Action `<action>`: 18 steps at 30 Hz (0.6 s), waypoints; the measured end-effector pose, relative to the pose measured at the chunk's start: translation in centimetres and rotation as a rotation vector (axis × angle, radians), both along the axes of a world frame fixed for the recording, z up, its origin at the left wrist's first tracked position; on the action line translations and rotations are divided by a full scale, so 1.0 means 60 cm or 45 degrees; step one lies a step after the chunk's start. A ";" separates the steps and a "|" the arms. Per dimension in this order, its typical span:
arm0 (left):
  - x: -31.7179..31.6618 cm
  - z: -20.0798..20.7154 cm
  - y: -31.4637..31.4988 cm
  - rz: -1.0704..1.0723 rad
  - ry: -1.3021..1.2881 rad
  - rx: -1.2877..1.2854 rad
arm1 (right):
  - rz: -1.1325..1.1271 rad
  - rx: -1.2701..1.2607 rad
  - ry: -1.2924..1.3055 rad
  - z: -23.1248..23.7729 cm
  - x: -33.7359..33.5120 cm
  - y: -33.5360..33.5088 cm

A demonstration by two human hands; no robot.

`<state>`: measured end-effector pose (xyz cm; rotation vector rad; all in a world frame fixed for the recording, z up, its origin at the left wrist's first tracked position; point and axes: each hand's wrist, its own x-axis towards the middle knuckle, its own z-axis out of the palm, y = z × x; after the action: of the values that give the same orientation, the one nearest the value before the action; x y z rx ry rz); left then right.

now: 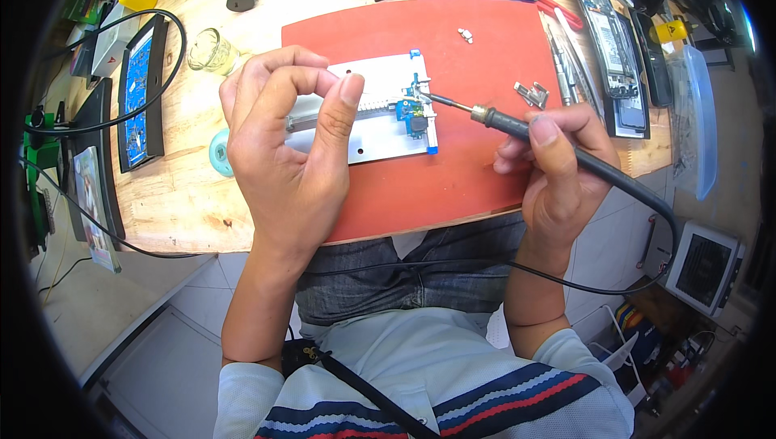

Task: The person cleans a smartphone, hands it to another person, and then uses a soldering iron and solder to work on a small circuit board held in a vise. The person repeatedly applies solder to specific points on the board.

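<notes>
My right hand (pixel 562 168) grips a soldering iron (pixel 508 124) by its black handle. Its thin tip reaches left to a small blue circuit board (pixel 415 109), at or very near the surface. The board sits clamped in a white metal holder (pixel 361 150) with blue end pieces and a spring-wrapped rod along its middle. My left hand (pixel 287 136) is raised over the left part of the holder, partly covering it. Its thumb and index finger come together in a pinch, and what lies between them is too small to make out.
An orange-red mat (pixel 404 204) lies under the holder. On it are a small metal clip (pixel 531 94) and a pale bit (pixel 466 35). Pens, tools and an opened phone (pixel 606 35) line the far and right sides. A glass jar (pixel 212 51) stands left; the iron's black cable (pixel 647 192) loops low.
</notes>
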<state>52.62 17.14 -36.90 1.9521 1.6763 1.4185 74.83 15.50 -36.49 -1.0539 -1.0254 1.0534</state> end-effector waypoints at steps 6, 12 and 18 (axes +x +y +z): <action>0.004 -0.002 0.000 0.020 0.014 -0.036 | -0.004 0.007 0.008 0.000 0.001 0.000; 0.005 -0.003 0.000 0.048 0.069 -0.051 | -0.004 0.004 0.012 0.000 0.001 0.000; 0.004 -0.002 -0.005 0.052 0.114 -0.082 | -0.006 -0.004 0.024 0.001 -0.001 -0.008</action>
<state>52.85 16.84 -37.03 1.9849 1.7868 1.2909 74.78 15.02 -36.41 -1.0469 -1.0062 1.0597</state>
